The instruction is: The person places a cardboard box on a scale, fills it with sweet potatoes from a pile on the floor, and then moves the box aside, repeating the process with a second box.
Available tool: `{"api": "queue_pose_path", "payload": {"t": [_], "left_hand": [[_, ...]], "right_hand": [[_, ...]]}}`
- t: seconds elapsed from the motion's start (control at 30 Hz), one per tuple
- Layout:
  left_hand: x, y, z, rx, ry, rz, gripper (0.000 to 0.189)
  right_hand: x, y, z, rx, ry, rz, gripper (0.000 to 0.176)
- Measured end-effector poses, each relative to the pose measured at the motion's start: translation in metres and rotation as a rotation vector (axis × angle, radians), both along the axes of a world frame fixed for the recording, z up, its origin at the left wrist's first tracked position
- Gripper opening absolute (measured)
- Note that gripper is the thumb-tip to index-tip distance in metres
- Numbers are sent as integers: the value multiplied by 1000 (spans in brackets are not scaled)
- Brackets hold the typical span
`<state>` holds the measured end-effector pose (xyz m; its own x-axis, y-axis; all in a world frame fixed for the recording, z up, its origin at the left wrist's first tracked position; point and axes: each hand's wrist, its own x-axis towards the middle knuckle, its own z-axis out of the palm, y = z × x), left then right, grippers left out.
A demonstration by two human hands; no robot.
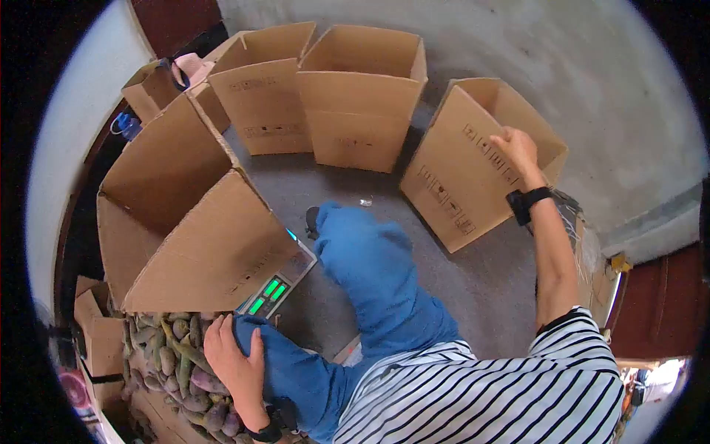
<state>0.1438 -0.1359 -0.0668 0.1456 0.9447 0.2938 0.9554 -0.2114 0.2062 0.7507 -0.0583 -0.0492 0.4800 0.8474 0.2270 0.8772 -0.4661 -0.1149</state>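
My right hand (519, 152) is closed at the top edge of an open cardboard box (458, 174), its fingers curled over the printed front wall. That box stands tilted on the grey floor at the right. My left hand (235, 362) lies on my bent left knee, fingers stretched out, holding nothing. Beside it is a heap of elongated brownish, greenish and purplish tubers (177, 362). Just beyond the knee, a large open cardboard box (214, 244) sits on a scale (302, 265) with a lit green display (268, 296). The inside bottoms of both boxes are hidden.
Two more open cardboard boxes, one left (270, 111) and one right (362, 118), stand by the back wall (503, 44). A blue-capped bottle (127, 127) and a smaller box (148, 92) are at far left. A small scrap (365, 201) lies on the floor (333, 185).
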Motion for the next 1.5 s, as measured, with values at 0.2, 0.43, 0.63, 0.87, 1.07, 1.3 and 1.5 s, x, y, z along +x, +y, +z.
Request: {"api": "queue_pose_path", "payload": {"t": [0.2,0.43,0.63,0.87,1.07,1.3,1.5], "left_hand": [[-15,-8,2,23,2,48,46],[-17,-14,8,20,-16,103,45],[-22,-17,8,40,-50,122,47],[-21,-13,0,144,-101,45,56],[-5,-7,-7,121,-171,-7,60],[-10,-27,-15,149,-465,25,58],[-104,-87,-95,-122,-829,547,52]], "right_hand": [[16,16,22,143,-41,128,34],[38,33,-42,4,-173,399,27],[12,53,-32,95,-195,321,29],[-89,85,0,364,-225,673,29],[-266,63,66,417,-92,1077,25],[-413,73,71,514,201,1420,22],[-463,109,28,652,-19,1402,32]]}}
